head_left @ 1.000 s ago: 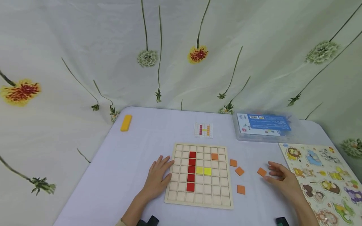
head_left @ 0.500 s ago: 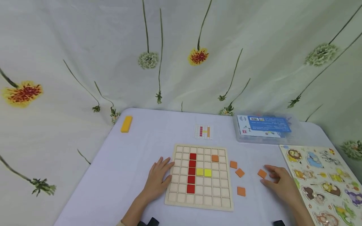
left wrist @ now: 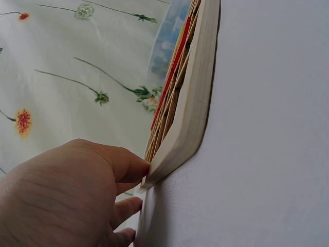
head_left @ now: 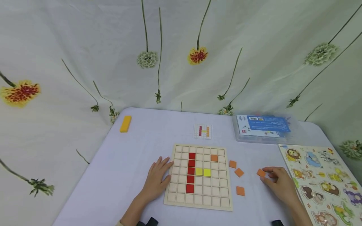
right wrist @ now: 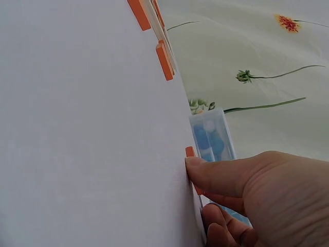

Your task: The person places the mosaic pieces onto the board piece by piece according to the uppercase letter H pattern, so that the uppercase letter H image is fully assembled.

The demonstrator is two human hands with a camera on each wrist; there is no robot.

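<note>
A wooden grid board lies at the middle of the table. A column of several red tiles, two yellow tiles and one orange tile sit in its cells. My left hand rests at the board's left edge, fingers spread and fairly straight; the left wrist view has the fingertips touching the board's side. Right of the board, my right hand pinches a loose orange square tile between thumb and fingers, at the tabletop. Three more orange tiles lie between board and hand.
A small pattern card lies behind the board. At the back right is a clear plastic box. An animal puzzle board covers the right side. A yellow block sits at the far left.
My right hand has moved left and closed its thumb and fingers on the orange tile it was beside. The left hand stays at the board's edge.
</note>
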